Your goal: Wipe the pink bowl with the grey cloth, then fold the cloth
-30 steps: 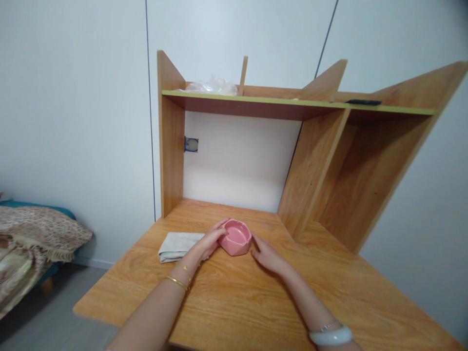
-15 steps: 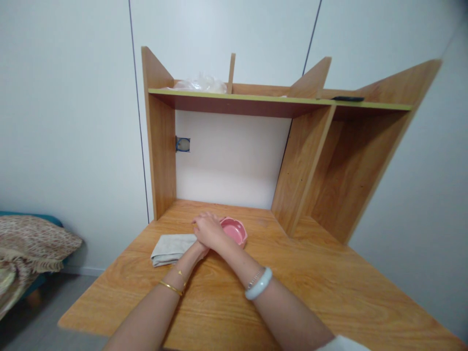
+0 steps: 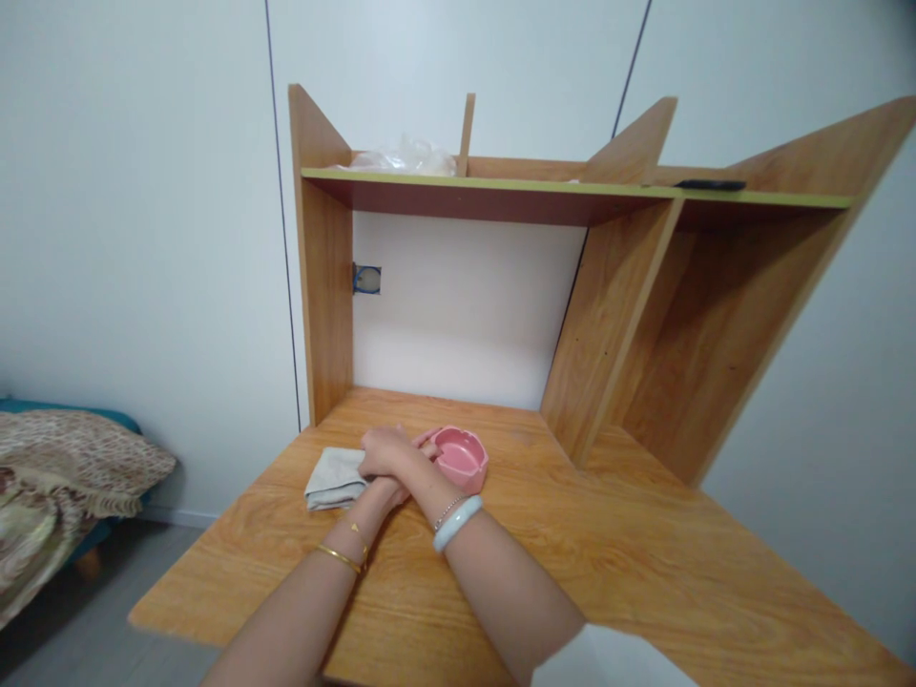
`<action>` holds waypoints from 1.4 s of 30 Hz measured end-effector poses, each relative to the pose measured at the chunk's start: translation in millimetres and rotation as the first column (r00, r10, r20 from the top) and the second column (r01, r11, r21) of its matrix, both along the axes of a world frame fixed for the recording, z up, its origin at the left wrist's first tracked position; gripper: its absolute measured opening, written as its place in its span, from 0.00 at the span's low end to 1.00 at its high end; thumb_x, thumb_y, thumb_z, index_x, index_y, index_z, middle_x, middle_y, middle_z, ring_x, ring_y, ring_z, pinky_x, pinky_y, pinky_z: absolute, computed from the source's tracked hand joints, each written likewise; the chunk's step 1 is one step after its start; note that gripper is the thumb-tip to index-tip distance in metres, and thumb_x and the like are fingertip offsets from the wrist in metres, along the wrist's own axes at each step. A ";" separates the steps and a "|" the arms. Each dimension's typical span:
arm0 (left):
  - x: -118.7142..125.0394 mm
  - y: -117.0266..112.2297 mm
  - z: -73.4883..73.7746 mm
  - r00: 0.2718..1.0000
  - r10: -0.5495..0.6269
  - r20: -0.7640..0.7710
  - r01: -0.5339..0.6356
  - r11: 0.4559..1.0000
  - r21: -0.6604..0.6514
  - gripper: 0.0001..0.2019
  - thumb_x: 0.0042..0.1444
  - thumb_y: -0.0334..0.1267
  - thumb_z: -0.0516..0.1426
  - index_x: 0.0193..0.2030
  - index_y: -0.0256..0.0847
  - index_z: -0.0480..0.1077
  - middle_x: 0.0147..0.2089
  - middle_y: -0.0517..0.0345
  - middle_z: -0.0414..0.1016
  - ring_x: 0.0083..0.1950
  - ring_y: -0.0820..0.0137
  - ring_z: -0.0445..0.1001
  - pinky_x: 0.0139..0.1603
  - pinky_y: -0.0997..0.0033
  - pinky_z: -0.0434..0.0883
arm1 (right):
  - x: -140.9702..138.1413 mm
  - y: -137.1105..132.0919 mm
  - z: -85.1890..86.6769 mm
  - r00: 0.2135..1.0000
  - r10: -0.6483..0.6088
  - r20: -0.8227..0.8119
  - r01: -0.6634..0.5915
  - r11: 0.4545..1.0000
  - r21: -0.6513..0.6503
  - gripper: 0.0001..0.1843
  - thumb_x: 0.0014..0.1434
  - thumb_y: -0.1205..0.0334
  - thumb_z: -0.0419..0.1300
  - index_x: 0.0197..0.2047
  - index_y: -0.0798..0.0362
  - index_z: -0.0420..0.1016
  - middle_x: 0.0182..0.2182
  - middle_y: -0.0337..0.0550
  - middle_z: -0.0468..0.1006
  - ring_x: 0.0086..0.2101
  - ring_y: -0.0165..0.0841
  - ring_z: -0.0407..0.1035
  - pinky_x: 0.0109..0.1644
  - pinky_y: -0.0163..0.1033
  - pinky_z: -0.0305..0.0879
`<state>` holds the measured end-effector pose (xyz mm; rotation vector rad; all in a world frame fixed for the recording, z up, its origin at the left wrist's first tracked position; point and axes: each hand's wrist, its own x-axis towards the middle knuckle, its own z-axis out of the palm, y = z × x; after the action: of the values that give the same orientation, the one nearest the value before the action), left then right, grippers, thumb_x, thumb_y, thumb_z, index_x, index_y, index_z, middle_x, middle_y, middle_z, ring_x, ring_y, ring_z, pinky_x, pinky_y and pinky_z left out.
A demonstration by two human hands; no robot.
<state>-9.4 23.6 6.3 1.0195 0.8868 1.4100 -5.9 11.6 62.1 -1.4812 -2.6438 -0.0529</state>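
My forearms cross over the desk, the right one on top. My left hand (image 3: 406, 485), mostly covered by the right, reaches to the pink ashtray (image 3: 462, 455); its visible fingers are closed at the ashtray's left rim. My right hand (image 3: 386, 452) is curled down at the right end of a folded grey cloth (image 3: 335, 477); its fingertips are hidden. The cloth lies flat to the left of the ashtray, and both rest on the wooden desk.
A wooden shelf unit (image 3: 325, 296) rises from the back of the desk (image 3: 558, 563). On its upper shelf lie a clear plastic bag (image 3: 407, 159) and a dark flat object (image 3: 710, 185). A wall socket box (image 3: 367, 280) shows behind. A patterned blanket (image 3: 68, 458) covers furniture at left.
My right hand has moved left and down across my left wrist onto the cloth's right end. More of the ashtray and my left fingers shows. The view has shifted slightly.
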 end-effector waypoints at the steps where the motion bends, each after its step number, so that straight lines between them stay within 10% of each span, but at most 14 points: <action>1: 1.8 -4.4 1.1 0.997 -0.071 0.015 0.071 0.997 -0.018 0.11 0.57 0.39 0.53 0.46 0.42 0.68 0.46 0.53 0.70 0.44 0.68 0.70 0.43 0.67 0.69 | 0.7 0.1 4.3 1.000 0.007 -0.008 -0.007 0.999 0.044 0.11 0.45 0.65 0.58 0.33 0.59 0.76 0.37 0.55 0.77 0.40 0.45 0.68 0.45 0.49 0.59; 4: 4.7 -14.5 8.8 0.957 -0.274 0.095 0.279 0.959 -0.042 0.14 0.50 0.36 0.59 0.44 0.39 0.70 0.34 0.56 0.74 0.38 0.67 0.71 0.38 0.70 0.68 | 10.5 3.3 20.7 0.978 -0.048 -0.205 0.084 0.981 0.175 0.15 0.49 0.62 0.55 0.40 0.57 0.74 0.41 0.52 0.74 0.43 0.41 0.66 0.46 0.46 0.58; 10: 8.8 -14.0 13.7 0.945 -0.298 0.139 0.302 0.953 -0.007 0.16 0.39 0.27 0.60 0.39 0.35 0.72 0.37 0.56 0.75 0.35 0.72 0.70 0.37 0.76 0.65 | 77.5 21.1 49.4 0.784 -0.306 -0.541 0.460 0.870 0.174 0.16 0.52 0.57 0.52 0.41 0.54 0.71 0.42 0.48 0.72 0.44 0.37 0.65 0.47 0.43 0.55; 19: 5.3 -8.6 5.3 0.947 -0.316 0.060 0.318 0.947 -0.044 0.22 0.38 0.28 0.56 0.45 0.38 0.71 0.41 0.56 0.75 0.35 0.73 0.70 0.36 0.78 0.63 | 200.2 13.3 33.9 0.569 -0.599 -0.563 0.760 0.644 0.083 0.18 0.52 0.55 0.52 0.43 0.54 0.72 0.42 0.50 0.74 0.44 0.42 0.66 0.43 0.42 0.59; 35: 5.6 -13.1 8.2 0.939 -0.334 0.082 0.337 0.941 -0.032 0.21 0.39 0.28 0.56 0.45 0.38 0.71 0.43 0.56 0.74 0.37 0.73 0.70 0.37 0.78 0.64 | 224.6 -17.2 -17.2 0.633 -0.605 -0.483 0.703 0.711 0.030 0.16 0.51 0.60 0.52 0.42 0.49 0.75 0.35 0.51 0.77 0.38 0.42 0.71 0.36 0.41 0.61; 38: 5.8 -13.7 8.7 0.935 -0.342 0.099 0.348 0.936 -0.050 0.17 0.39 0.28 0.57 0.40 0.36 0.72 0.40 0.55 0.75 0.34 0.74 0.69 0.35 0.79 0.64 | 235.1 -10.0 -20.4 0.449 -0.503 -0.738 0.688 0.722 -0.074 0.15 0.44 0.60 0.56 0.37 0.51 0.76 0.28 0.47 0.77 0.31 0.39 0.70 0.33 0.39 0.61; 42: 4.0 -11.4 7.3 0.933 -0.344 0.101 0.351 0.934 -0.063 0.15 0.39 0.28 0.59 0.38 0.34 0.72 0.35 0.55 0.75 0.32 0.75 0.69 0.34 0.79 0.63 | 241.3 -3.0 -18.5 -0.141 -0.171 -0.975 0.491 0.843 -0.219 0.16 0.39 0.56 0.58 0.31 0.56 0.74 0.24 0.42 0.75 0.25 0.31 0.66 0.27 0.34 0.59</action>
<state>-5.4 12.2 13.6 0.9902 0.6538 1.1013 235.4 8.6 43.6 -1.2105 -0.8800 0.4961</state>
